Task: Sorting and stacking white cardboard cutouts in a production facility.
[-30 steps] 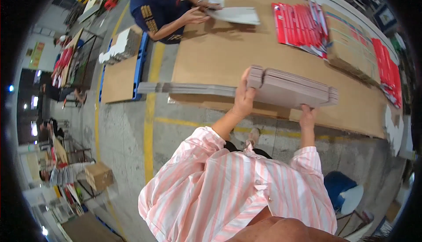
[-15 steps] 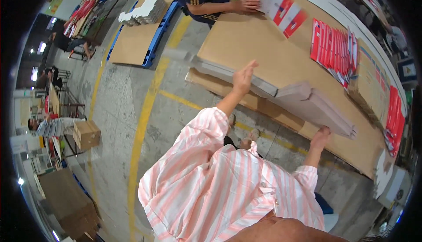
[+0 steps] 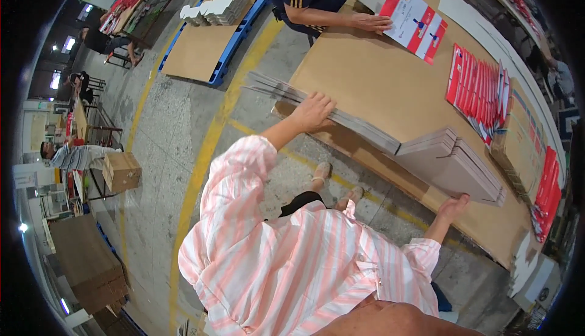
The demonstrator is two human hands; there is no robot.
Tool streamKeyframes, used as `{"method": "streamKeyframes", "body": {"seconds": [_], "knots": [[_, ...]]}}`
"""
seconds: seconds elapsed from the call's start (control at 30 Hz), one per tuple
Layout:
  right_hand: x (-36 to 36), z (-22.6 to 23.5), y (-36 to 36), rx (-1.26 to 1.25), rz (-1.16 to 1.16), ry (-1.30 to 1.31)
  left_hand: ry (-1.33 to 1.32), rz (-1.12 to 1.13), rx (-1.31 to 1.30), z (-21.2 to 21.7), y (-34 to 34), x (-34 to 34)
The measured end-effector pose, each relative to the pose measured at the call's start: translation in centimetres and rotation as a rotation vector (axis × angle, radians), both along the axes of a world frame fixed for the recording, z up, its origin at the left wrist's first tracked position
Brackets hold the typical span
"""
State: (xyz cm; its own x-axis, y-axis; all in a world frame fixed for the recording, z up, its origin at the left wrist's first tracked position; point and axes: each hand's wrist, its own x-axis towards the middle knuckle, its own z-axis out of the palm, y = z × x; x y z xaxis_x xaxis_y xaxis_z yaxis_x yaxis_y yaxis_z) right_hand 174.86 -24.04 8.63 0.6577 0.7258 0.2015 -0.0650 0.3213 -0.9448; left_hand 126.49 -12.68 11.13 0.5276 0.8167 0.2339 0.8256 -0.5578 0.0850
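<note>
A stack of grey flat cardboard pieces (image 3: 445, 165) stands on edge along the near side of the brown-topped table, with a fold near its middle. Its left ends fan apart and stick out past the table corner. My left hand (image 3: 312, 113) is closed over the top of the left part, fingers bent over the far side. My right hand (image 3: 452, 209) is closed at the lower near edge of the right part; some of its fingers are hidden behind the cardboard.
Across the table, a co-worker's hand (image 3: 373, 22) rests by a red-and-white printed sheet (image 3: 411, 22). Red-and-white packets (image 3: 478, 89) lie in a row at the right, beside a bundle of brown cardboard (image 3: 518, 138). A blue pallet (image 3: 234, 46) bears white boxes on the floor.
My left hand has moved left along the stack and closed over it from an outstretched pose. The stack's edges show more fanned. The co-worker's printed sheet now lies flatter.
</note>
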Motion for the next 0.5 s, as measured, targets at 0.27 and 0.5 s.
{"method": "streamKeyframes", "body": {"seconds": [0.27, 0.5], "knots": [[6.4, -5.5, -1.5, -0.201, -0.223, 0.096, -0.057, -0.123, -0.020, -0.4, 3.7, 0.5], [-2.9, 5.5, 1.9, -0.383, -0.233, -0.054, 0.004, -0.109, -0.238, 0.4, 3.4, -0.7]]}}
